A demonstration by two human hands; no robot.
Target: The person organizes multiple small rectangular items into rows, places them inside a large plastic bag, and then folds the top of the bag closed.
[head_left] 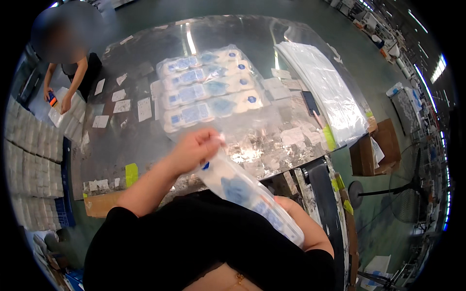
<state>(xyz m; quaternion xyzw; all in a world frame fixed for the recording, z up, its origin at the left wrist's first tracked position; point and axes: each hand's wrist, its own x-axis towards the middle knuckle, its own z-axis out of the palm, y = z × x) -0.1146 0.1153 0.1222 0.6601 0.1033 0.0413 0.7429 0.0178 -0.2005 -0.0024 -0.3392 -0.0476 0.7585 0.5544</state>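
Note:
A long white pack in clear plastic film with blue print [238, 185] lies slantwise in front of my chest, above the near table edge. My left hand [200, 147] is closed, its fingertips pinching the film at the pack's upper left end. At the lower right end my right hand [287, 204] grips the pack's far side, its fingers partly hidden behind it. Beyond my hands, several similar packs [213, 88] lie side by side in a large clear plastic bag [242, 121] on the table.
Clear plastic bags [326, 89] lie stacked along the table's right side, beside a dark phone [309, 103]. Paper slips [144, 109] dot the tabletop. An open cardboard box [364, 157] and a fan [407, 189] stand right. A co-worker handles wrapped packs [73, 116] at left.

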